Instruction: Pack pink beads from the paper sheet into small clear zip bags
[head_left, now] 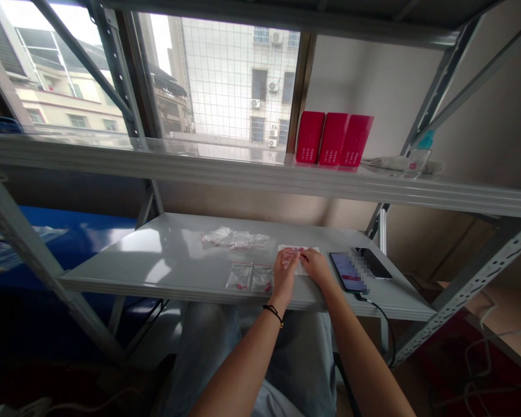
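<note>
My left hand (285, 267) holds a small clear plastic bag (290, 255) with red showing in it, its fingers closed at the bag's near edge. Close beside it, my right hand (315, 266) has its fingers bent and pinched near the same bag; whatever lies between them is too small to make out. Under both hands is a white sheet (303, 270) with reddish spots. To the left lie two zip bags, one (239, 277) beside the other (261, 278), each with a small red piece inside. Farther back rests a cluster of clear zip bags (249, 240).
A lit phone (348, 272) with a cable (384, 315) and a dark phone (373, 262) lie right of my hands. Above runs a shelf edge (226, 174) bearing red boxes (333, 139) and a bottle (421, 153). Metal posts (464, 289) flank the grey table (125, 266).
</note>
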### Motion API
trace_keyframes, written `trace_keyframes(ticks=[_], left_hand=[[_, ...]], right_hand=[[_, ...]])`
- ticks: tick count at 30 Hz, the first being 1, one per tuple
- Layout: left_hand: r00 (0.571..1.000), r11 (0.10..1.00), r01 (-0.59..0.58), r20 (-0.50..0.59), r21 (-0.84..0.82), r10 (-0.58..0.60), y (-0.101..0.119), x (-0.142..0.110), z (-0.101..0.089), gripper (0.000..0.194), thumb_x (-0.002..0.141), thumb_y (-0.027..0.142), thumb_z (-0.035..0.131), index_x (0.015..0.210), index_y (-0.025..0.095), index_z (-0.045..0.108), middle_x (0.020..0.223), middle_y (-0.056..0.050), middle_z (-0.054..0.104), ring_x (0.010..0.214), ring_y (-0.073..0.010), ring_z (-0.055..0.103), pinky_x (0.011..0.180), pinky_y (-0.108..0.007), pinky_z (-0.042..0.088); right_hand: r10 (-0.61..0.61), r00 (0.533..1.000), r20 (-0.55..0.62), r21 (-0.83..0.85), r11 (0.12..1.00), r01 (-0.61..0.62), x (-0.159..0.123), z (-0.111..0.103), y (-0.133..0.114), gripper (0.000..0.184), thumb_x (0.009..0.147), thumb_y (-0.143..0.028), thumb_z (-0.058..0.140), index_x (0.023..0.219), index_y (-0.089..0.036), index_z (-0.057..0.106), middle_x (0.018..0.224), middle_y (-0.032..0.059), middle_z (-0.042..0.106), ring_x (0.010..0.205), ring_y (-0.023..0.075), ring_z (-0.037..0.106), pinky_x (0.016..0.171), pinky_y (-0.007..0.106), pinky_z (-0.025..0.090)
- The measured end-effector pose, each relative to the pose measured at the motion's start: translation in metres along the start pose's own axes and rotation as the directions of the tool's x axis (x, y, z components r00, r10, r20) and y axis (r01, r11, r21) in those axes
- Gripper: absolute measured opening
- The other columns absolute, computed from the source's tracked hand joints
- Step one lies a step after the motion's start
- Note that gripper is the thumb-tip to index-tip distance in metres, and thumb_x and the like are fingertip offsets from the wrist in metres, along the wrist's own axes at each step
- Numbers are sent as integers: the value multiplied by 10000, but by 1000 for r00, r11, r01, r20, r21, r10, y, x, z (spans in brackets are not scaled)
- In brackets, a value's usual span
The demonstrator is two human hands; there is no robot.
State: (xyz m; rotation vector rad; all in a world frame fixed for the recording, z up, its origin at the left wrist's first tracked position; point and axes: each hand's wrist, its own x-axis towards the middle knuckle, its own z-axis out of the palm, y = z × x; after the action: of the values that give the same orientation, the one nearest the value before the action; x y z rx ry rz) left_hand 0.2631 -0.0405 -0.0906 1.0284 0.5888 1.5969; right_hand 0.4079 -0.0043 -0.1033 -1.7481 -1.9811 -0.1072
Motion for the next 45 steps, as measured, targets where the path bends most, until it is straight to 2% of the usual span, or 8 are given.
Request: trace_keyframes(ticks=[7,26,37,41,45], left_hand=[[998,998,22,-63,-55,-26,1,4,0,341,863,546,710,969,231,633,984,-35,699,966,-210,676,928,-344,515],[999,1000,3,-31,-31,-4,2,1,0,288,863,474,738,989,222,675,985,-30,698,959,-211,655,932,-364,503],[1000,999,-1,-12,-44,1,1,2,0,298,840,458,771,980,211,681,957,-26,698,920,-201,652,907,-348,494],[1000,999,10,-7,-37,-10,-1,2,0,279,845,421,774,1002,208,685,975,-38,709,929,-207,659,900,-350,497],[1000,1000,27,4,-7,-27,-2,1,-2,299,808,358,821,1039,203,710,1029,-58,722,982,-220,660,950,-363,476]], right_hand=[[-23,1000,14,23,999,22,0,2,0,226,1008,-211,541,1073,-180,755,1089,93,733,1010,206,663,913,271,465],[-11,999,34,16,1000,11,0,2,-3,199,1021,-196,521,1038,-171,718,1079,91,718,1009,203,640,904,263,444],[18,1000,-9,133,991,-16,3,2,-5,199,966,-194,556,922,-163,748,1010,130,732,940,235,664,868,292,461],[50,995,-83,248,968,-28,4,-9,-3,251,972,-250,520,944,-147,747,969,135,741,906,248,675,834,320,486],[4,993,-115,391,920,42,9,-40,-5,376,1024,-388,443,1066,-141,724,953,100,755,849,221,685,750,299,517]])
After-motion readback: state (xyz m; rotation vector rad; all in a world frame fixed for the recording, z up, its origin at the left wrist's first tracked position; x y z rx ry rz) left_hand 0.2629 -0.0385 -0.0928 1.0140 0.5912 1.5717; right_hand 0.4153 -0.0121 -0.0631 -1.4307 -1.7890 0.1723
